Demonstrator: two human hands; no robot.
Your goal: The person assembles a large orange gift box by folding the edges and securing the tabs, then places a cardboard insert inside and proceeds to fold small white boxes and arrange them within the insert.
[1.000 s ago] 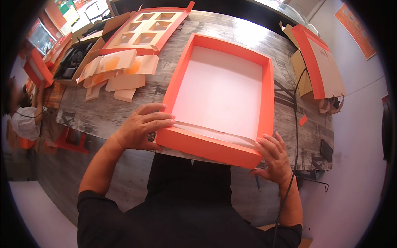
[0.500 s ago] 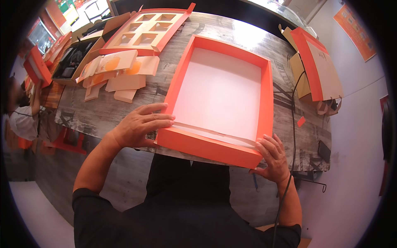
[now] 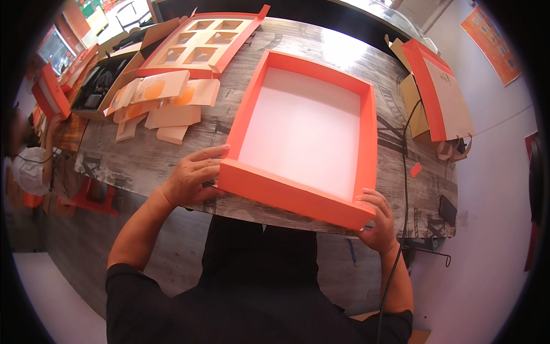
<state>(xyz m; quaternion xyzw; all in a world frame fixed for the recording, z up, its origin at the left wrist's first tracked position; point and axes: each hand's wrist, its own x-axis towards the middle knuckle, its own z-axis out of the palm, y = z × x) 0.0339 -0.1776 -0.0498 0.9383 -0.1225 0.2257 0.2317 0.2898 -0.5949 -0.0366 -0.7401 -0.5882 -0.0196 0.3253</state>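
A shallow orange cardboard box (image 3: 298, 195), white inside, lies open side up at the near edge of the table. My left hand (image 3: 193, 176) holds its near left corner, fingers along the outside of the wall, with the thumb low by the bottom edge. At the near right corner, my right hand (image 3: 377, 221) has its fingers curled over the wall and the thumb beneath. Both hands touch only this box. The undersides of the fingers are partly hidden.
Flat peach carton pieces (image 3: 166, 106) lie to the left, before an orange tray with square openings (image 3: 197, 54). A carton of dark items (image 3: 103, 80) stands beyond. At right are an orange-and-peach box (image 3: 438, 94), a black cable (image 3: 407, 166) and a dark phone-like object (image 3: 448, 210).
The strip inside the near wall no longer stands out, and that wall looks smooth. My left fingers have slid off the rim to the outside; my right hand has shifted slightly.
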